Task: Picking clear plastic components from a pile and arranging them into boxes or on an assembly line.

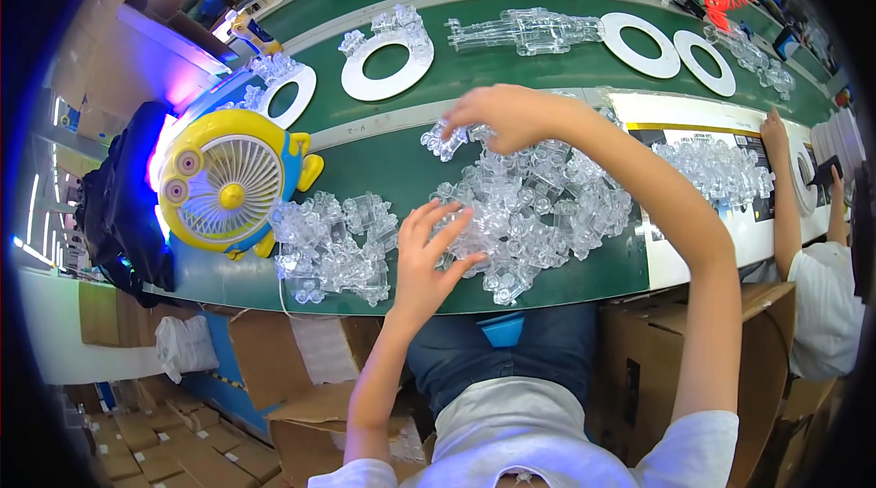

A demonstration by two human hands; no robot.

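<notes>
My left hand (429, 255) is open at the left edge of a large heap of clear plastic pieces (547, 205), fingers spread and fingertips over the nearest pieces. My right hand (511, 118) reaches across the heap from the right, palm down. Its fingers stretch left, slightly blurred, with the thumb apart from them. Just below those fingertips is a small cluster of clear pieces (443, 141); whether they touch it, I cannot tell. A second, smaller heap of similar clear pieces (336, 246) lies left of my left hand.
A yellow and blue fan (230, 196) stands at the left. White rings (370, 86) lie along the far strip, some bearing clear pieces. To the right, more clear pieces (716, 173) sit on a white printed sheet, beside another person's arm (780, 187). Cardboard boxes (630, 369) stand below the table edge.
</notes>
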